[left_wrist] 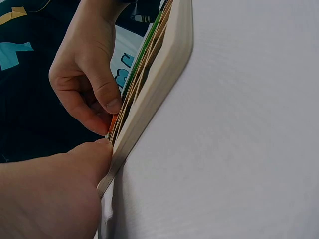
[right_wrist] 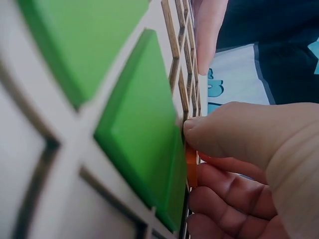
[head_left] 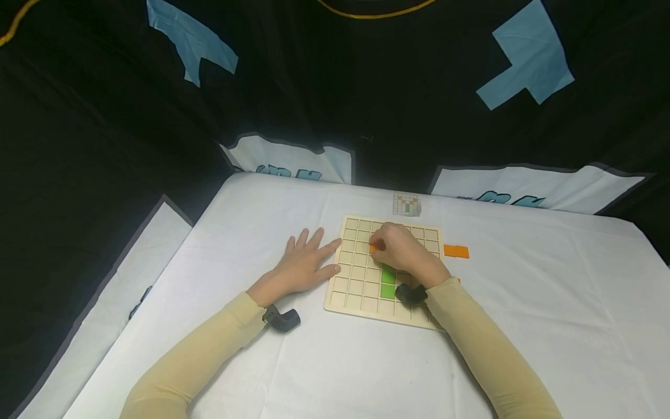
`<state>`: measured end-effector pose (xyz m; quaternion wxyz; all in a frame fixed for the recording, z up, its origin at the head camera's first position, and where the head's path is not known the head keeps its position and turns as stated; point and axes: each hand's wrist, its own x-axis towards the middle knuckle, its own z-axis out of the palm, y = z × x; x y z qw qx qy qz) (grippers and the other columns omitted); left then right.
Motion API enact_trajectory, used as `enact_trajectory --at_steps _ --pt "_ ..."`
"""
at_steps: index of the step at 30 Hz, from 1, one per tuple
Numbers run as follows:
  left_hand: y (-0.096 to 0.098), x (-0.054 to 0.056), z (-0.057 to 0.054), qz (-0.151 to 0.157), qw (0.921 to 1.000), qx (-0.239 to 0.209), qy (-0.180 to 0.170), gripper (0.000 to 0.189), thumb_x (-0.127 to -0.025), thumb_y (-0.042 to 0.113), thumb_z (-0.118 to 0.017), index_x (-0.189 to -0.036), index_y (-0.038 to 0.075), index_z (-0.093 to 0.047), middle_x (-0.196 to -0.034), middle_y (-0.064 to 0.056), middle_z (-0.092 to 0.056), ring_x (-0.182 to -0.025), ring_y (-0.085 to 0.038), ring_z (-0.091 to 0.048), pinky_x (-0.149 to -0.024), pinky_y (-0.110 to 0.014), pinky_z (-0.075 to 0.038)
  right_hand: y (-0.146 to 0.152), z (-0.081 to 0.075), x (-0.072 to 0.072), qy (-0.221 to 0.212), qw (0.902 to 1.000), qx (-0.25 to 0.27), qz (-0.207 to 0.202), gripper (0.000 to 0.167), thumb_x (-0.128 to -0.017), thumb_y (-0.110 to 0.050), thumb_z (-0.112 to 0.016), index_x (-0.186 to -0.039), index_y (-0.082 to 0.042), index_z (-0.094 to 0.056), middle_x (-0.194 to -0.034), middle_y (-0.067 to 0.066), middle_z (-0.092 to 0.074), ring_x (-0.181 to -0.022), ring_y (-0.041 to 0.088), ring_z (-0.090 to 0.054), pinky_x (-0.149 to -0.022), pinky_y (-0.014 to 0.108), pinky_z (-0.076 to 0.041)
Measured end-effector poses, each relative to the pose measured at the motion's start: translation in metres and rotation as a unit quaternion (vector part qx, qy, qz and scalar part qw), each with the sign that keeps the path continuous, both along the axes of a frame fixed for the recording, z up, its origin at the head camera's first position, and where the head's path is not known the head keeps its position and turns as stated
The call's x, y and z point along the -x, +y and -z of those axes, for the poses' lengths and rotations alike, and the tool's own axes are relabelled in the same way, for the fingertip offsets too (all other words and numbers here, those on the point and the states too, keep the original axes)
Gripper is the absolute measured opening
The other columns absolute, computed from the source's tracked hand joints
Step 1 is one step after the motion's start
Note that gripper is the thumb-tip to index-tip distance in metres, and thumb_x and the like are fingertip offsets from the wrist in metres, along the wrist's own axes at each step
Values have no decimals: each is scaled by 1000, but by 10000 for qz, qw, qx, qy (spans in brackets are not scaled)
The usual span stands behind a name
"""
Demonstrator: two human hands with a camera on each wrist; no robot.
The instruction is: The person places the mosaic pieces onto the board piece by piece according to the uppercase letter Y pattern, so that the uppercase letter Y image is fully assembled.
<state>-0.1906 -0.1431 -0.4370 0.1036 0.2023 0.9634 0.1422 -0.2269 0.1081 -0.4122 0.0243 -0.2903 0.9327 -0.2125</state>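
A light wooden grid board (head_left: 361, 288) lies on the white table. My right hand (head_left: 400, 247) is over its upper middle, thumb and fingers pinching an orange square tile (head_left: 373, 248) at one of the cells. In the right wrist view that orange tile (right_wrist: 191, 167) shows between thumb and fingertips, close to the grid. Green square tiles (head_left: 388, 282) sit in cells just below this hand. My left hand (head_left: 300, 265) lies spread on the table, its index finger and thumb touching the board's left edge. The cells under the right hand and forearm are hidden.
Orange tiles (head_left: 456, 251) lie on the table right of the board. A small card with a coloured grid pattern (head_left: 406, 205) is behind the board. Black cloth (head_left: 398, 116) hangs beyond the table (head_left: 549, 302).
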Motion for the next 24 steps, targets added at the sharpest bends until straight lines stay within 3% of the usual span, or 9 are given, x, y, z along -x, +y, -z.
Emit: enact_trajectory --at_steps 14,24 --pt "0 0 -3 24 10000 45 -2 67 -104 55 -45 -162 27 -30 -170 -23 -13 -155 -54 -5 -122 -73 -7 -1 0 0 9 10000 -34 44 11 -81 0 -72 -89 -7 -76 -78 2 -59 -80 19 -51 -76 34 -45" --pt "0 0 -2 16 10000 17 -17 67 -103 55 -45 -162 27 -30 -170 -23 -12 -155 -54 -4 -122 -73 -6 -1 -1 0 -1 10000 -81 3 11 -80 0 -72 -78 -11 -70 -72 0 -55 -78 19 -49 -74 33 -42"
